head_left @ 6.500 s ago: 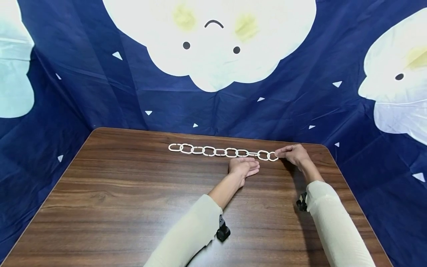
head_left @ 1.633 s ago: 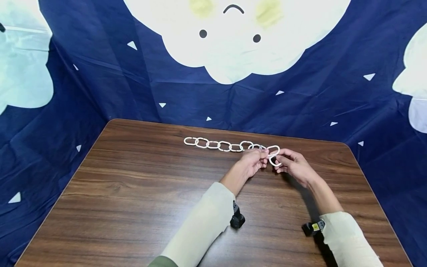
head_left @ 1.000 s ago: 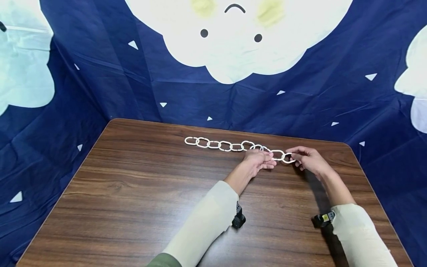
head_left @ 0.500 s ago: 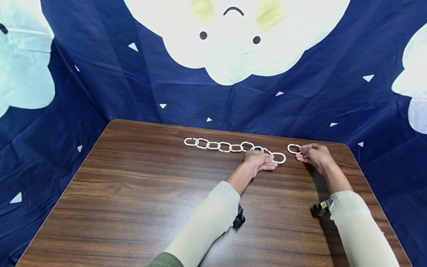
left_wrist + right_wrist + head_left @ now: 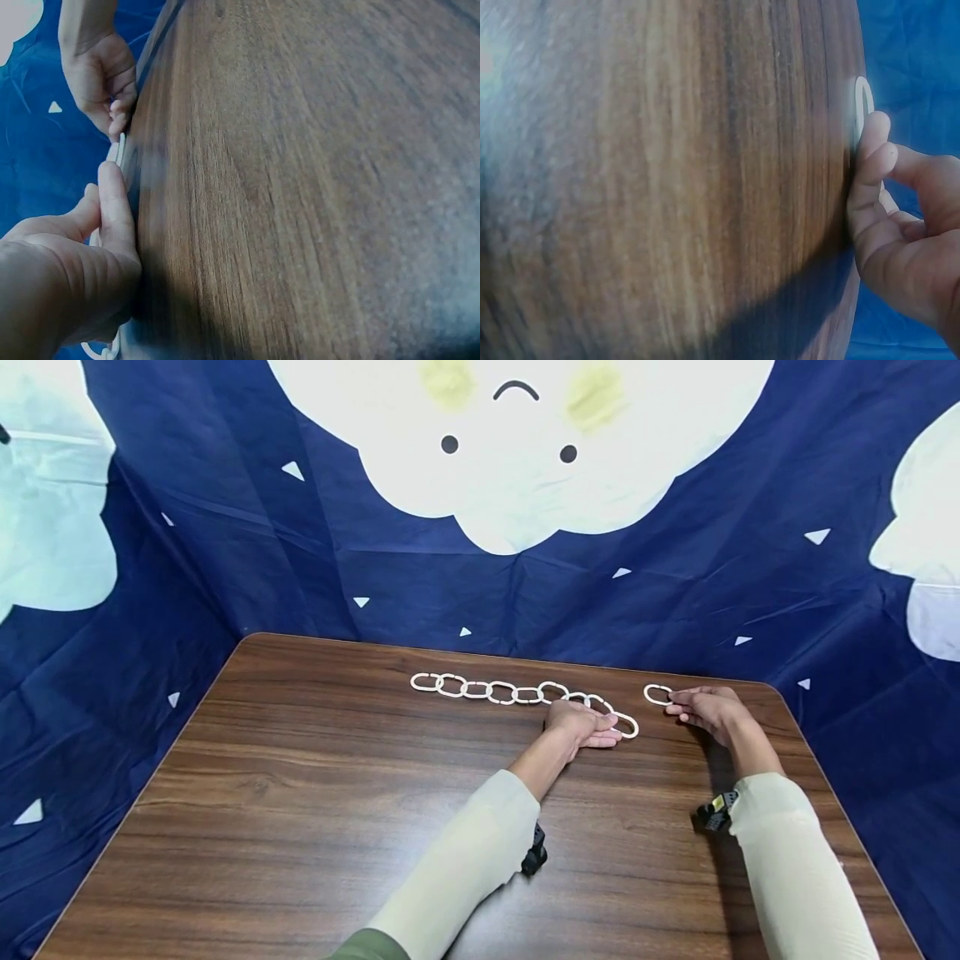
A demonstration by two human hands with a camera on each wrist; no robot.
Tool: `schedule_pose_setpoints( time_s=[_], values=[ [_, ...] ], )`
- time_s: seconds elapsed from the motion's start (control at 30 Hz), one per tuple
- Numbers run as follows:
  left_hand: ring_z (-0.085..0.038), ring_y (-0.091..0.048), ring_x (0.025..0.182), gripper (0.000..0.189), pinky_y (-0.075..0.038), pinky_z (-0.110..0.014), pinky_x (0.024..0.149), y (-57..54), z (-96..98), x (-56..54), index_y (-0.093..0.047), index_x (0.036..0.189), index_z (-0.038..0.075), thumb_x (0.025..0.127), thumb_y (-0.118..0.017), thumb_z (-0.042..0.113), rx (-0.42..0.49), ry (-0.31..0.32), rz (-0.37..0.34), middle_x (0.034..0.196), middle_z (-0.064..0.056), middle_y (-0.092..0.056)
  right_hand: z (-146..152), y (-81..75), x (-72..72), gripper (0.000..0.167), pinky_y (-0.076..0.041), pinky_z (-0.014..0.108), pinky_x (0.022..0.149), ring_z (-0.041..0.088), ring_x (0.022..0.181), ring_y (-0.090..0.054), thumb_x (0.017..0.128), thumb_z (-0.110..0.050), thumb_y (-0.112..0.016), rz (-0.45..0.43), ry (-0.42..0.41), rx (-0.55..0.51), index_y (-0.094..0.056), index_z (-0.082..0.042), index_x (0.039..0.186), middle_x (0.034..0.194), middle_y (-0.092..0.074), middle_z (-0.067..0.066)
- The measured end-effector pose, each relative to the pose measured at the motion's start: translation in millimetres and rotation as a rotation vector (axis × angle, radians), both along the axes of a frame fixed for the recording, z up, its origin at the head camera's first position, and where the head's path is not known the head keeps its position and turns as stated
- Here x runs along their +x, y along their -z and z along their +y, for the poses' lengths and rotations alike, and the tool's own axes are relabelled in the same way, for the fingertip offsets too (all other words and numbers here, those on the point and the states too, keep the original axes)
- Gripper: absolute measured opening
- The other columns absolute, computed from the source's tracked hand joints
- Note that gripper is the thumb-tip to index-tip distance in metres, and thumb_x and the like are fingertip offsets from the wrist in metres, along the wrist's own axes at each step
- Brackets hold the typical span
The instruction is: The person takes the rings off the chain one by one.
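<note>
A white plastic chain (image 5: pixel 516 694) of open-gapped oval links lies along the far side of the table. My left hand (image 5: pixel 577 725) pinches it close to its right end, and the last link (image 5: pixel 636 727) sticks out past the fingertips. Farther right, my right hand (image 5: pixel 708 708) pinches a single loose chain link (image 5: pixel 647 693) between thumb and fingers, apart from the chain. The right wrist view shows that link (image 5: pixel 860 97) jutting beyond the fingertips, low over the table. Fingers hide part of both held links.
The brown wood-grain table (image 5: pixel 300 827) has rounded far corners. Blue fabric (image 5: pixel 225 527) with white clouds and triangles hangs behind and at both sides. Each sleeve carries a small black wrist camera (image 5: pixel 534 852).
The end link has come off the chain and moved right and away with my right hand. My left hand has gone from resting beside the chain to pinching it; the chain's right part now bends nearer.
</note>
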State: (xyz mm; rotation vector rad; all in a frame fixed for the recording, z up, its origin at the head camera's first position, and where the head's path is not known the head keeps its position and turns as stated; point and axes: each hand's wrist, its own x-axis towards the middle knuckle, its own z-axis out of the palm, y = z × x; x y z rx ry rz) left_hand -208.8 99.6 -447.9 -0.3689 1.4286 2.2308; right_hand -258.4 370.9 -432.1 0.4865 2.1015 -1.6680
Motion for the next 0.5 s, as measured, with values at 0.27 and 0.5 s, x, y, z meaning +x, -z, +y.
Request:
schedule_pose_setpoints(
  time_s=[0.27, 0.5],
  values=[
    [-0.056, -0.076, 0.116, 0.022, -0.068, -0.046, 0.089, 0.4, 4.8, 2.8, -0.072, 0.117, -0.022, 0.096, -0.077, -0.017, -0.037, -0.042, 0.022, 0.118, -0.041, -0.076, -0.6, -1.8, -2.3, 0.006, -0.059, 0.011, 0.068, -0.006, 0.074, -0.077, 0.116, -0.008, -0.061, -0.026, 0.004, 0.009, -0.066, -0.008, 0.115, 0.075, -0.082, -0.012],
    [-0.056, -0.076, 0.114, 0.027, -0.068, -0.048, 0.09, 4.6, 6.8, 2.0, -0.071, 0.121, -0.022, 0.097, -0.079, -0.014, -0.062, -0.057, 0.029, 0.116, -0.041, -0.076, -0.9, -2.6, -2.4, 0.006, -0.06, 0.012, 0.07, -0.005, 0.075, -0.078, 0.116, -0.008, -0.06, -0.05, 0.011, -0.002, -0.064, -0.006, 0.12, 0.077, -0.083, -0.01]
  ],
)
